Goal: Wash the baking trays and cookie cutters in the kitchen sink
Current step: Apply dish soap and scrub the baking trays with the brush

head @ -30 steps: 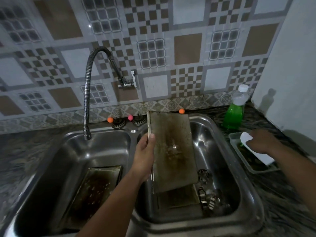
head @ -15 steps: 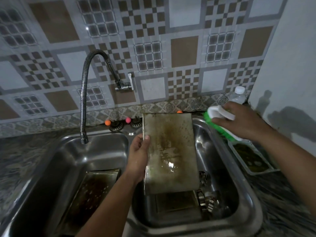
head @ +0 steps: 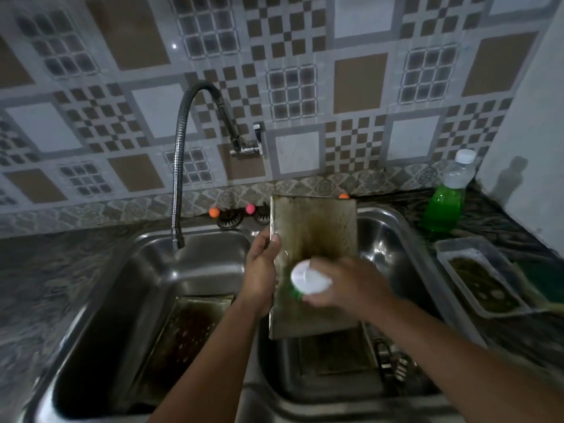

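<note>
Since half a second ago, right hand (head: 351, 288) is bringing the scrub brush (head: 309, 277) onto the baking tray (head: 314, 239), grip wrapped round it. Left hand (head: 262, 270) is gripping the tray's left edge, upright over the sink's (head: 406, 227) right basin. Judging it stiff, light, greasy-slippery; edge holds best.

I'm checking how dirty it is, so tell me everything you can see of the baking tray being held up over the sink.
The baking tray is a flat rectangular metal sheet with a thin raised rim, dull grey and streaked with brown baked-on grime, darkest down its middle. It stands nearly upright, long side vertical, above the right basin. The left hand grips its left edge, thumb on the face. The right hand holds a white-handled scrubber, green underneath, at the tray's lower face.
</note>
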